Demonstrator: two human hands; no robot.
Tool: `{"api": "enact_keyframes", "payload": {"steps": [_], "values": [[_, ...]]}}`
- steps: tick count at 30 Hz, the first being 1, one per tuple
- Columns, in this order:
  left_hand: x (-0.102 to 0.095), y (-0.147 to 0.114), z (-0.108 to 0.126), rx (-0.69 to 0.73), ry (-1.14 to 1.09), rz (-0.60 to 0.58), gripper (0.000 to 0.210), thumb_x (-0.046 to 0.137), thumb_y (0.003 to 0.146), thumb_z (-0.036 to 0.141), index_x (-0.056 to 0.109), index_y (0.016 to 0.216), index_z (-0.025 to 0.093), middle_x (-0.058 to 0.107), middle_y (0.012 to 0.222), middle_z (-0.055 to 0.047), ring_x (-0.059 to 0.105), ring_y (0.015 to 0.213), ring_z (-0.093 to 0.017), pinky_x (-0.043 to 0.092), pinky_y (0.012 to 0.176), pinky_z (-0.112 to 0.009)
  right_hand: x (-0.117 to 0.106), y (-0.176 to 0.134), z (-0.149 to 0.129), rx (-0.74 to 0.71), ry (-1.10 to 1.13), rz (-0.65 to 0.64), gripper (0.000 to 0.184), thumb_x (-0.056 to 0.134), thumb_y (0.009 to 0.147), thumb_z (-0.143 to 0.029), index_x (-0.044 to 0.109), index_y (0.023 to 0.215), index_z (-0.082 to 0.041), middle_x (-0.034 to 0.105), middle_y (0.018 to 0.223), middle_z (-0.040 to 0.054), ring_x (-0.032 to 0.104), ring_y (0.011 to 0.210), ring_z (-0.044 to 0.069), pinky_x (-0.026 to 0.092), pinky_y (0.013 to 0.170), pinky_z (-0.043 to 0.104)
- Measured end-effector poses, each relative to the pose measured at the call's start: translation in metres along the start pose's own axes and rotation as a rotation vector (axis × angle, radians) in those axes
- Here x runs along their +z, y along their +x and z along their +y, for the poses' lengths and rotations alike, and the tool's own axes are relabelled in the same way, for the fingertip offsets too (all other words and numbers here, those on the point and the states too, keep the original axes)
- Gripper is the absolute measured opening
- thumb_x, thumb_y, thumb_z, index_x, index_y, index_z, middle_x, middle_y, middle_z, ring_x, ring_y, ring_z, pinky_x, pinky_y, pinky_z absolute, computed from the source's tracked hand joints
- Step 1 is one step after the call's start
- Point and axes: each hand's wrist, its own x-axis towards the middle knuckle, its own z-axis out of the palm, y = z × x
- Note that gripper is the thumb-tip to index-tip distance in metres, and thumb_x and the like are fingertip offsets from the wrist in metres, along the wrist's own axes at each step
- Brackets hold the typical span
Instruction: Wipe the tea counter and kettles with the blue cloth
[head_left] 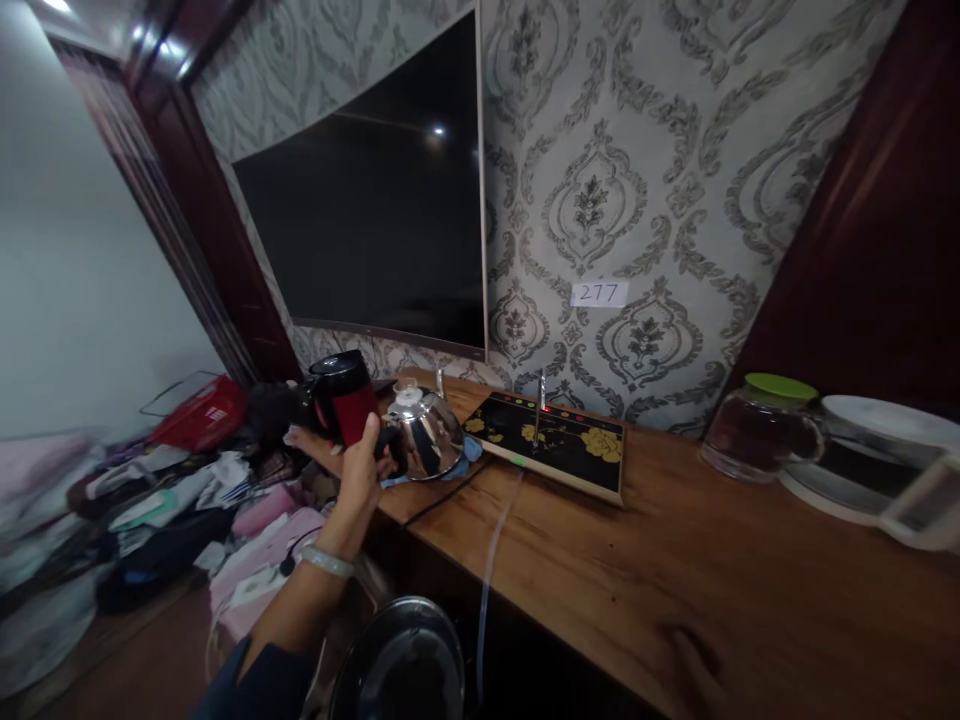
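My left hand (361, 468), a pale bracelet on its wrist, is closed round the black handle of a shiny steel kettle (427, 437). The kettle has a clear lid knob, and its spout points away to the back. Beneath it lies a blue cloth (471, 452); whether the kettle rests on it or hangs just above, I cannot tell. Behind my hand stands a red and black jug (349, 395). Right of the kettle is a black electric tea stove panel (559, 445) with gold flowers and an upright metal tap (541, 400). My right hand does not show.
A wooden counter (600, 560) carries a glass jug with a green lid (761, 430) and a clear white-lidded pot (862, 460) at right. A clear hose (489, 580) hangs over its front edge near a round glass-topped lid (409, 665). Clothes (172, 510) pile up at left.
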Motion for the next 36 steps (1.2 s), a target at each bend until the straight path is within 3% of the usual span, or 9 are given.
{"api": "enact_keyframes", "payload": {"steps": [4,8,15,19,25,36], "values": [[-0.015,-0.054,0.000,-0.084,-0.019,-0.121,0.063,0.059,0.069,0.076,0.039,0.045,0.021,0.026,0.033,0.008,0.028,0.030,-0.005,0.034,0.038,-0.022,-0.003,0.002,-0.013,-0.026,-0.004,-0.018,0.036,0.050,0.083,-0.051,0.076,0.086,-0.026,0.074,0.093,0.0086,0.067,0.094,0.029,0.055,0.080,0.038],[-0.017,-0.101,-0.010,-0.133,0.020,-0.208,0.064,0.064,0.067,0.073,0.038,0.039,0.022,0.024,0.029,0.007,0.026,0.027,-0.005,0.035,0.038,-0.023,-0.006,0.005,-0.032,-0.064,0.096,-0.023,0.041,0.040,0.080,-0.047,0.072,0.078,-0.022,0.075,0.087,0.0098,0.068,0.087,0.028,0.053,0.080,0.037],[0.016,-0.158,-0.033,-0.269,0.014,-0.343,0.061,0.070,0.060,0.073,0.044,0.046,0.019,0.032,0.036,0.008,0.028,0.031,-0.004,0.032,0.038,-0.021,-0.008,0.005,-0.041,-0.090,0.160,-0.005,0.039,0.040,0.079,-0.045,0.070,0.076,-0.021,0.075,0.085,0.0096,0.068,0.083,0.026,0.052,0.076,0.035],[0.047,-0.174,-0.047,-0.262,-0.028,-0.362,0.062,0.071,0.057,0.074,0.043,0.047,0.019,0.028,0.036,0.009,0.026,0.032,-0.003,0.026,0.037,-0.019,-0.005,0.007,-0.039,-0.099,0.211,0.025,0.036,0.041,0.077,-0.044,0.070,0.073,-0.021,0.074,0.080,0.0091,0.069,0.080,0.026,0.053,0.075,0.035],[0.085,-0.186,-0.063,-0.240,-0.139,-0.336,0.058,0.070,0.058,0.071,0.044,0.056,0.019,0.037,0.045,0.008,0.034,0.038,-0.004,0.027,0.039,-0.017,-0.004,0.009,-0.040,-0.104,0.241,0.024,0.037,0.043,0.077,-0.046,0.070,0.073,-0.021,0.075,0.083,0.0099,0.069,0.082,0.027,0.053,0.078,0.036],[0.118,-0.204,-0.105,-0.091,-0.110,-0.262,0.057,0.053,0.076,0.072,0.052,0.061,0.018,0.045,0.050,0.004,0.040,0.045,-0.008,0.031,0.046,-0.021,-0.002,0.009,-0.034,-0.112,0.296,0.039,0.032,0.047,0.077,-0.044,0.071,0.072,-0.023,0.075,0.080,0.0085,0.069,0.078,0.027,0.054,0.074,0.038]]}}
